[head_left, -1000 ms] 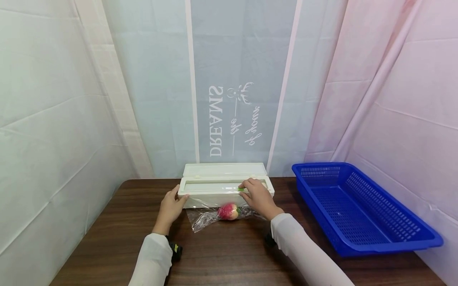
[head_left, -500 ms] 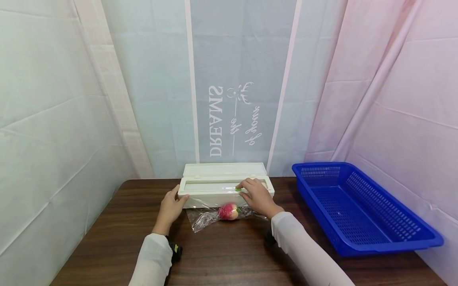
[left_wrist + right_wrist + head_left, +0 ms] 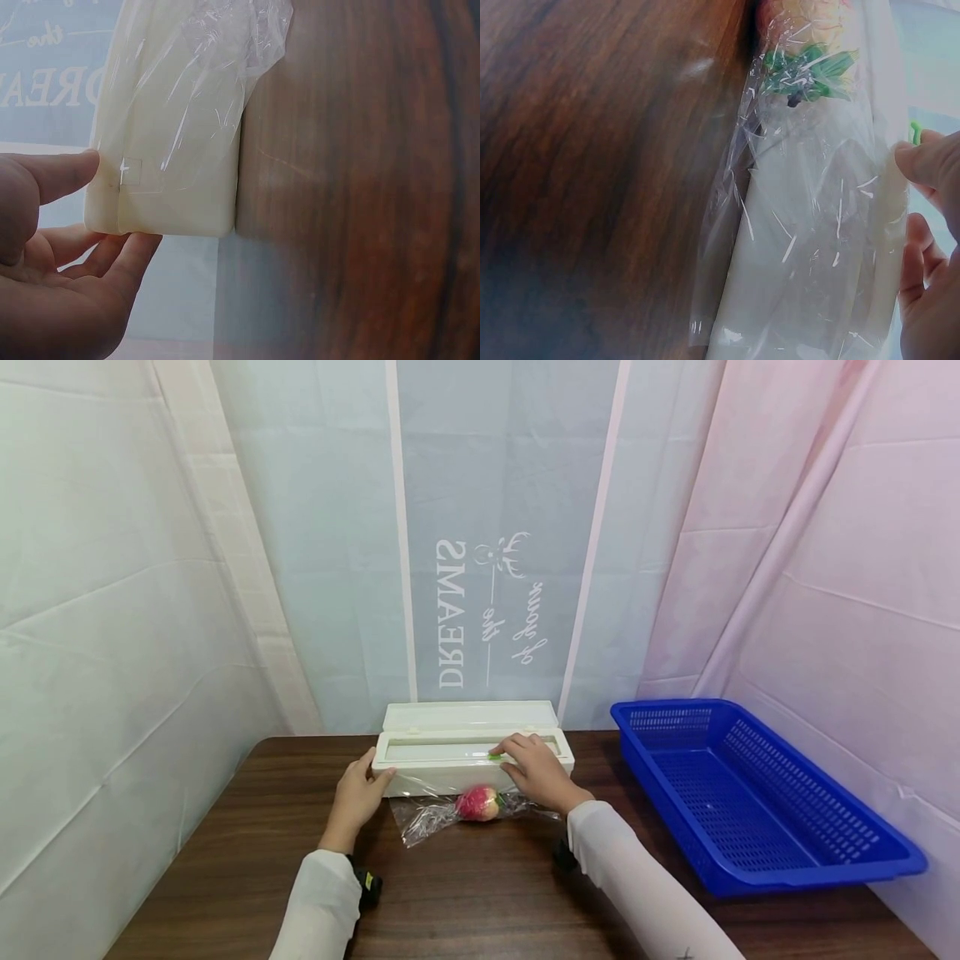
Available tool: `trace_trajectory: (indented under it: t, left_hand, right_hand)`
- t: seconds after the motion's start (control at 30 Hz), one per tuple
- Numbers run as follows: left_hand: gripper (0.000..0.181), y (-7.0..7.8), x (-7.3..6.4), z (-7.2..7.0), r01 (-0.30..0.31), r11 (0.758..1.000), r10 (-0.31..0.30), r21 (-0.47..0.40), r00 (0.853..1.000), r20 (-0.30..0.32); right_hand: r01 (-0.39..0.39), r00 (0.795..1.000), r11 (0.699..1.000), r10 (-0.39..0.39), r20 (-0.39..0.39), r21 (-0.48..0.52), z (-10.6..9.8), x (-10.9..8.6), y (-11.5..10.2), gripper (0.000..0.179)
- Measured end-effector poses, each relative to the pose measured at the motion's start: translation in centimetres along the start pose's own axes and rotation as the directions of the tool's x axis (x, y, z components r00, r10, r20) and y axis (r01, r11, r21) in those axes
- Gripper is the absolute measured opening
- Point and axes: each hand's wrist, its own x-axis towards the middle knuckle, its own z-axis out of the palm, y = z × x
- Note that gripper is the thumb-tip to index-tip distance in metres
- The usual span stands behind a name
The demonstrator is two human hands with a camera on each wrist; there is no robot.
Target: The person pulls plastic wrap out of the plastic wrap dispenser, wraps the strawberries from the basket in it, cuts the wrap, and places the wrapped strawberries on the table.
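Pinching the green tab — that's the right hand — while the left hand grips the white box near the worktop's far edge.

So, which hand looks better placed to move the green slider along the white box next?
Probably the right hand: it pinches the green slider. The left hand grips the left end of the white box, away from the slider, so it seems better suited to steadying.

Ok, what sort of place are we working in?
Probably a makeshift filming booth: pale sheets hang on both sides, a printed curtain covers the back, and a dark table stands between them.
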Motion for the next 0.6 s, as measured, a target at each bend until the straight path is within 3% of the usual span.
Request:
trace_trajectory:
  t: [0.4, 0.6]
  left_hand:
    - [0.064, 0.12, -0.12, -0.07, 0.009, 1.000, -0.009, 0.004, 1.000, -0.011]
    - [0.063, 0.15, -0.18, 0.00, -0.012, 1.000, 0.012, -0.002, 1.000, -0.026]
  right_hand:
    - [0.085, 0.995, 0.996, -0.085, -0.056, 0.011, 0.00, 0.08, -0.28, 0.025]
    - [0.044, 0.999, 0.999, -0.044, 0.004, -0.023, -0.55, 0.16, -0.54, 0.025]
